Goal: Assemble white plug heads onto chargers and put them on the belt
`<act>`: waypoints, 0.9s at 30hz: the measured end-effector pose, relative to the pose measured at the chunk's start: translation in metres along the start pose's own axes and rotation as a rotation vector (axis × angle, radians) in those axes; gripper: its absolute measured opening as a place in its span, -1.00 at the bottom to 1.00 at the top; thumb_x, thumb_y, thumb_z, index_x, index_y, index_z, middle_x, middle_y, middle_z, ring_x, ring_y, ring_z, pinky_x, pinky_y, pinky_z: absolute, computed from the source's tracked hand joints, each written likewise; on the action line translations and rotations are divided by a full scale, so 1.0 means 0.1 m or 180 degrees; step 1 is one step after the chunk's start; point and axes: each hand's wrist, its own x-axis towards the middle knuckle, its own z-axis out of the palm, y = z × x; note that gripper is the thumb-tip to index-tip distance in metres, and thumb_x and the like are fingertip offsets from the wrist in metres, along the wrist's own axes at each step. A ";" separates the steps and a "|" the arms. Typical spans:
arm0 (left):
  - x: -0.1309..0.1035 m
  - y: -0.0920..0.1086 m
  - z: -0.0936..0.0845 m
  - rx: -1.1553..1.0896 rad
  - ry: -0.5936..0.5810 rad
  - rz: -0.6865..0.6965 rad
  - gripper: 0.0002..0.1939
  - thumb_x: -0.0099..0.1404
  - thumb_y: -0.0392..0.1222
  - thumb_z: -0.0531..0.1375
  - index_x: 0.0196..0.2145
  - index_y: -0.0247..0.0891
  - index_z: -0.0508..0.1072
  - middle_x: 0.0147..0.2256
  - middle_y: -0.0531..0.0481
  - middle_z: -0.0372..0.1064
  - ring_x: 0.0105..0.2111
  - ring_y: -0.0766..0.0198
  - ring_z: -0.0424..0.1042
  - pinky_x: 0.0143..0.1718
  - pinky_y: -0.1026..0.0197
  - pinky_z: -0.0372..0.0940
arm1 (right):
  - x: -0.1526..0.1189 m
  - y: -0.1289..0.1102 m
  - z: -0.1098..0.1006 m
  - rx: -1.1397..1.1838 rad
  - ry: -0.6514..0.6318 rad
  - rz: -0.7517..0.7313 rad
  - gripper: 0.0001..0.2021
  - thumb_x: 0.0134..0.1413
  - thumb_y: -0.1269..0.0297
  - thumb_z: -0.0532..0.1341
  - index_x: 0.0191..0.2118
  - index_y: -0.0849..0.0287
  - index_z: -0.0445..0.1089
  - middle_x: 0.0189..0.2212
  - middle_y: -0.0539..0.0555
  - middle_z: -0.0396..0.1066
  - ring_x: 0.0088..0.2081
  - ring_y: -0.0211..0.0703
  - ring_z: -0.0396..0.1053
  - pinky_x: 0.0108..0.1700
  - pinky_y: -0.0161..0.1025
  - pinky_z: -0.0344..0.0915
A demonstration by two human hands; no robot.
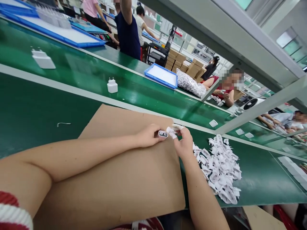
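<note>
Over the brown cardboard sheet (pixel 134 179), my left hand (pixel 150 135) is closed around a white charger housing (pixel 163 134), whose open end shows dark parts inside. Just right of it my right hand (pixel 183 140), with white coverings on its fingertips, pinches a small white plug piece (pixel 177 127). The two hands are close together near the sheet's far right corner. A heap of white plug pieces (pixel 222 166) lies on the green table right of my right forearm.
Beyond a pale rail, a green conveyor belt (pixel 83 76) carries white chargers (pixel 112 85) and flat white pieces (pixel 213 123). Blue trays (pixel 161 75) and a bag of parts (pixel 190 83) stand behind. A slanted metal frame (pixel 261 102) crosses the right. Several people work beyond.
</note>
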 end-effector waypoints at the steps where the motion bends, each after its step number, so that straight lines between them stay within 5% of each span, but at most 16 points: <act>1: 0.01 0.01 0.00 -0.0124 -0.0073 -0.0019 -0.69 0.24 0.05 0.34 -0.20 -0.24 0.58 -0.33 -0.06 0.51 -0.32 0.12 0.42 -0.29 0.15 0.27 | -0.01 -0.03 0.00 -0.0244 -0.0078 -0.0216 -0.75 0.20 0.24 0.24 -0.03 0.07 0.54 -0.16 0.12 0.53 -0.15 -0.05 0.43 -0.07 -0.10 0.39; 6: 0.03 0.01 0.00 -0.0568 -0.0141 -0.0021 -0.65 0.24 0.11 0.35 -0.33 -0.27 0.53 -0.38 -0.03 0.46 -0.37 0.16 0.40 -0.36 0.19 0.22 | -0.02 -0.10 0.07 -0.1165 -0.0586 -0.0626 -0.73 0.16 0.46 0.14 -0.11 0.11 0.53 -0.20 0.17 0.45 -0.12 0.04 0.36 -0.07 -0.09 0.35; 13: 0.04 -0.03 0.01 -0.0441 -0.0043 -0.0134 -0.65 0.18 0.10 0.38 -0.40 -0.27 0.50 -0.42 -0.02 0.44 -0.36 0.14 0.42 -0.36 0.18 0.25 | 0.08 -0.05 0.14 -0.1245 -0.0879 -0.0690 -0.72 0.10 0.55 0.14 -0.19 0.14 0.54 -0.21 0.15 0.44 -0.12 0.01 0.37 -0.10 -0.17 0.33; 22: 0.05 -0.11 0.03 -0.0618 -0.0093 -0.0142 -0.61 0.15 0.13 0.42 -0.34 -0.28 0.54 -0.43 0.01 0.45 -0.40 0.17 0.40 -0.36 0.19 0.25 | 0.26 -0.20 0.11 -0.1919 -0.1214 -0.0435 -0.74 -0.02 0.55 0.17 -0.36 0.09 0.56 -0.35 0.08 0.46 -0.25 -0.07 0.38 -0.34 -0.25 0.14; 27: -0.01 -0.08 0.06 -0.0080 0.0145 0.0324 -0.65 0.29 0.08 0.34 -0.15 -0.24 0.54 -0.27 -0.09 0.53 -0.27 0.08 0.47 -0.22 0.12 0.32 | 0.28 -0.27 0.12 -0.2102 -0.1032 -0.0194 -0.77 -0.03 0.46 0.23 -0.31 0.03 0.60 -0.34 0.08 0.55 -0.32 -0.05 0.43 -0.40 -0.22 0.07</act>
